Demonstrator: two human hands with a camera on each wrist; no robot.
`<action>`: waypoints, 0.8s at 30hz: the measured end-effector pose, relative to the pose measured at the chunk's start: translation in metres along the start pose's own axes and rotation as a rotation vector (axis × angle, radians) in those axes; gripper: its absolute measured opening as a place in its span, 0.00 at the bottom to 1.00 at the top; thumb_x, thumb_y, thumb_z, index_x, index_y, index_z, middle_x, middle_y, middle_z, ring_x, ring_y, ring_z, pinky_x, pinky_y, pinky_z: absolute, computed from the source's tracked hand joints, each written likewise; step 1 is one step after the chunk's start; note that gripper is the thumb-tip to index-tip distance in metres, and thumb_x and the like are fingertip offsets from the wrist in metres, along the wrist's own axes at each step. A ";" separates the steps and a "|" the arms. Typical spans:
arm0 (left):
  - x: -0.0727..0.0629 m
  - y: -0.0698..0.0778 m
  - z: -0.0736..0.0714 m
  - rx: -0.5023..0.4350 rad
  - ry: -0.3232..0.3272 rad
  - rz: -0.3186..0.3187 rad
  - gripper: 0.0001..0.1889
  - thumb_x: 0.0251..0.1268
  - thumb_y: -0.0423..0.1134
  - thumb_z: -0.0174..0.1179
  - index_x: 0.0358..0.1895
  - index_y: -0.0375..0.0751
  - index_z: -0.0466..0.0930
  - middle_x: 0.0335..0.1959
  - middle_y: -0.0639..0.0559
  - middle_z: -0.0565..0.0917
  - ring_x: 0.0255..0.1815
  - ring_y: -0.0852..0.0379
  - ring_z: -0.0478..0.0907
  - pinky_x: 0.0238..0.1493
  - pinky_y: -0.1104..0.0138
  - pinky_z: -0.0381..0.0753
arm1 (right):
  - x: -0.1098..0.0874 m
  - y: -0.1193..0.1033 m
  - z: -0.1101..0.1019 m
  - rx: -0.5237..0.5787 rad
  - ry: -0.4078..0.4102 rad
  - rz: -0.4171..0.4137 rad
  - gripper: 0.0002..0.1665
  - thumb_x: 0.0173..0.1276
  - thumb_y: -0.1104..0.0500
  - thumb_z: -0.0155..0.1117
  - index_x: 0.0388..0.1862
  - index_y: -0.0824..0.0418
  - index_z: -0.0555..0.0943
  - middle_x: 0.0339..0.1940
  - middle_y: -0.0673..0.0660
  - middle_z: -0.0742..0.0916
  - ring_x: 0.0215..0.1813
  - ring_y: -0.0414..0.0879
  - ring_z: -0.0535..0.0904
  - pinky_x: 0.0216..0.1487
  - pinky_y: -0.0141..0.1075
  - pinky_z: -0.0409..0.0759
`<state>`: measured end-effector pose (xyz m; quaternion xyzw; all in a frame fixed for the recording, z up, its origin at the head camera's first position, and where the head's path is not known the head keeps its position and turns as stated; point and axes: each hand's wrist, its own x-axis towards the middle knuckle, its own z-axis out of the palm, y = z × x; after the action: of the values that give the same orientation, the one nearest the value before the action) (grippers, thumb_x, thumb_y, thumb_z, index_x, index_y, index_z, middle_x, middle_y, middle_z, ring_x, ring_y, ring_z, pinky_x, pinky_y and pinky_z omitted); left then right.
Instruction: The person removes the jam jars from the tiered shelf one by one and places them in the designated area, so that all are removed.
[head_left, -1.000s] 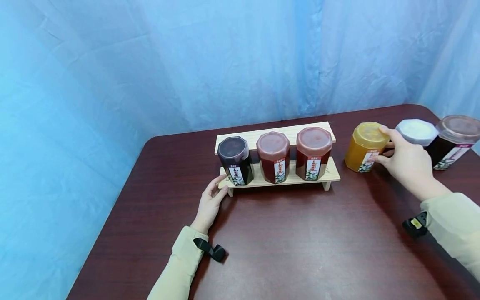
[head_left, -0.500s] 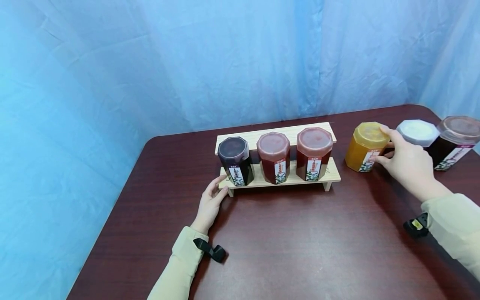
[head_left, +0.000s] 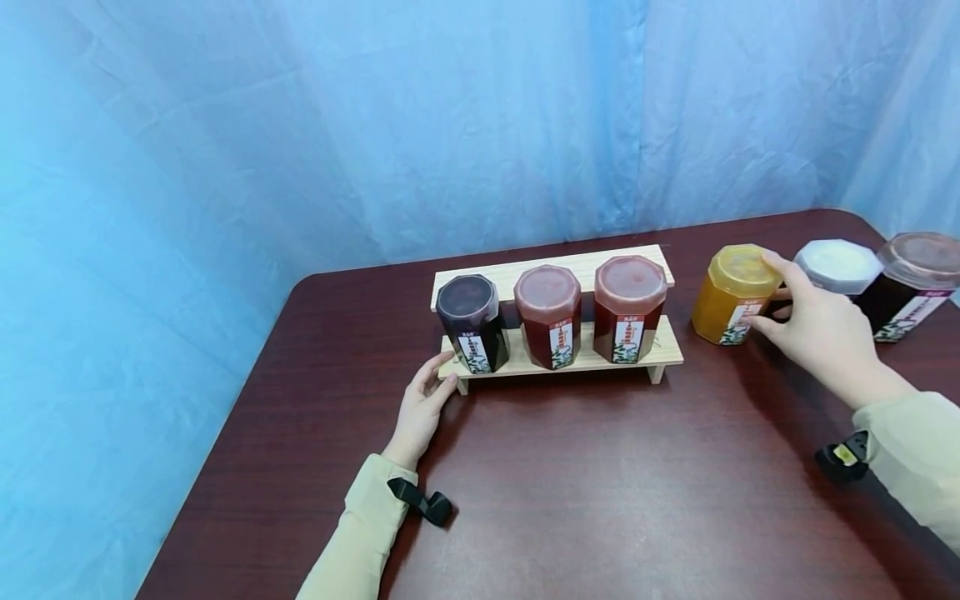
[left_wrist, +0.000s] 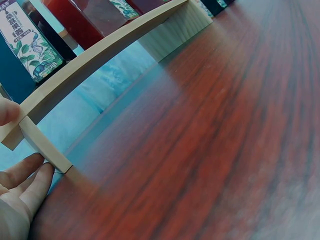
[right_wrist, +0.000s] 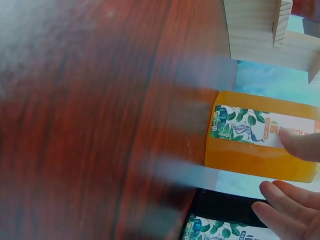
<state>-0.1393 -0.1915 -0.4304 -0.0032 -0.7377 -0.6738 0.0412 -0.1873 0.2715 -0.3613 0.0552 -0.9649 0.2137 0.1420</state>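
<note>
A two-step wooden rack (head_left: 558, 364) stands on the table. On its lower step sit a dark jar (head_left: 468, 325) and two red jars, the middle one (head_left: 547, 317) and the right one (head_left: 629, 308). My left hand (head_left: 417, 412) holds the rack's left end; in the left wrist view its thumb is at the board and its fingertips touch the leg (left_wrist: 47, 145). To the rack's right, my right hand (head_left: 825, 333) grips a yellow jar (head_left: 726, 308), index finger on the lid and thumb over the label. The jar stands upright on the table.
Right of the yellow jar stand a white-lidded jar (head_left: 837, 265), partly hidden by my right hand, and a dark jar with a brownish lid (head_left: 911, 287). A blue curtain (head_left: 480, 125) hangs behind the dark red-brown table (head_left: 570, 483).
My right wrist and sleeve have shifted slightly to the right, its fingers staying on the yellow jar. The left hand, rack and jars look essentially the same.
</note>
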 end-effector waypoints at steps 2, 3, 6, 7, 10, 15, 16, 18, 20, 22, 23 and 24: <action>0.000 0.000 0.000 0.007 0.001 -0.001 0.22 0.67 0.30 0.55 0.64 0.35 0.69 0.64 0.41 0.71 0.44 0.69 0.72 0.48 0.78 0.68 | 0.000 0.000 -0.001 0.000 -0.018 0.011 0.52 0.57 0.53 0.71 0.76 0.50 0.53 0.42 0.71 0.84 0.37 0.66 0.80 0.23 0.48 0.68; 0.000 -0.001 0.000 0.011 0.001 -0.001 0.22 0.67 0.31 0.55 0.64 0.35 0.69 0.64 0.41 0.71 0.45 0.70 0.72 0.49 0.78 0.68 | 0.000 0.000 -0.002 0.002 -0.028 0.016 0.52 0.57 0.52 0.70 0.76 0.50 0.53 0.42 0.71 0.83 0.37 0.66 0.79 0.23 0.48 0.68; 0.000 -0.001 0.000 0.013 0.000 -0.004 0.22 0.67 0.31 0.55 0.64 0.35 0.69 0.64 0.41 0.71 0.46 0.69 0.72 0.49 0.78 0.68 | 0.000 -0.001 -0.003 0.003 -0.041 0.023 0.52 0.57 0.50 0.70 0.76 0.51 0.53 0.44 0.71 0.83 0.38 0.67 0.79 0.23 0.48 0.68; 0.001 -0.001 0.000 0.016 -0.001 -0.002 0.22 0.67 0.31 0.55 0.64 0.35 0.69 0.65 0.41 0.71 0.47 0.70 0.72 0.50 0.78 0.68 | -0.001 -0.001 -0.004 0.002 -0.041 0.023 0.52 0.58 0.50 0.70 0.76 0.51 0.53 0.44 0.71 0.83 0.38 0.67 0.79 0.22 0.48 0.68; 0.001 -0.001 0.000 0.009 -0.006 0.003 0.22 0.67 0.31 0.55 0.64 0.35 0.69 0.64 0.41 0.71 0.46 0.69 0.72 0.49 0.78 0.68 | -0.003 -0.001 -0.005 0.006 -0.036 0.019 0.51 0.58 0.50 0.70 0.75 0.53 0.54 0.44 0.70 0.83 0.40 0.67 0.80 0.24 0.49 0.68; 0.000 -0.001 0.000 -0.005 -0.006 0.003 0.22 0.67 0.30 0.54 0.64 0.34 0.69 0.63 0.39 0.72 0.42 0.68 0.73 0.47 0.78 0.69 | -0.011 -0.003 -0.005 0.022 -0.016 0.017 0.49 0.57 0.52 0.70 0.74 0.56 0.57 0.44 0.70 0.83 0.41 0.66 0.80 0.29 0.51 0.69; 0.000 -0.001 0.000 -0.002 -0.006 0.003 0.22 0.67 0.30 0.55 0.64 0.34 0.69 0.63 0.40 0.72 0.42 0.68 0.73 0.47 0.78 0.69 | -0.012 -0.004 -0.005 0.026 -0.011 0.017 0.48 0.57 0.53 0.70 0.73 0.56 0.58 0.44 0.70 0.83 0.41 0.65 0.80 0.30 0.52 0.69; 0.000 -0.001 0.000 -0.003 -0.007 0.006 0.22 0.67 0.30 0.54 0.64 0.35 0.69 0.63 0.40 0.72 0.42 0.68 0.73 0.47 0.78 0.69 | -0.015 -0.005 -0.005 0.030 0.004 0.016 0.46 0.57 0.53 0.70 0.72 0.57 0.60 0.43 0.69 0.83 0.41 0.65 0.81 0.31 0.54 0.69; 0.000 -0.001 0.000 -0.004 -0.007 0.008 0.22 0.67 0.30 0.55 0.64 0.35 0.69 0.63 0.40 0.72 0.43 0.69 0.73 0.47 0.78 0.69 | -0.018 -0.006 -0.005 0.039 0.016 0.010 0.44 0.57 0.54 0.70 0.70 0.58 0.62 0.43 0.69 0.83 0.41 0.65 0.81 0.33 0.55 0.69; 0.000 -0.001 0.000 -0.008 -0.007 0.008 0.22 0.67 0.30 0.55 0.64 0.35 0.69 0.63 0.40 0.72 0.42 0.68 0.73 0.47 0.77 0.69 | -0.020 -0.006 -0.005 0.050 0.027 0.001 0.43 0.57 0.55 0.70 0.69 0.59 0.63 0.43 0.69 0.84 0.41 0.65 0.81 0.32 0.55 0.70; 0.000 -0.001 0.001 -0.010 -0.007 0.007 0.22 0.67 0.30 0.54 0.64 0.35 0.69 0.62 0.40 0.72 0.42 0.68 0.73 0.46 0.77 0.69 | -0.021 -0.007 -0.004 0.055 0.031 -0.002 0.42 0.57 0.55 0.70 0.69 0.60 0.63 0.43 0.69 0.84 0.41 0.66 0.81 0.32 0.55 0.70; 0.001 -0.001 0.001 -0.010 -0.007 0.007 0.22 0.67 0.30 0.55 0.64 0.35 0.69 0.62 0.40 0.72 0.42 0.68 0.73 0.46 0.77 0.69 | -0.022 -0.007 -0.004 0.066 0.034 -0.004 0.42 0.57 0.55 0.70 0.68 0.60 0.63 0.44 0.69 0.84 0.41 0.65 0.81 0.33 0.55 0.70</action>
<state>-0.1400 -0.1911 -0.4317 -0.0084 -0.7344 -0.6774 0.0409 -0.1640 0.2683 -0.3615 0.0581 -0.9547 0.2460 0.1569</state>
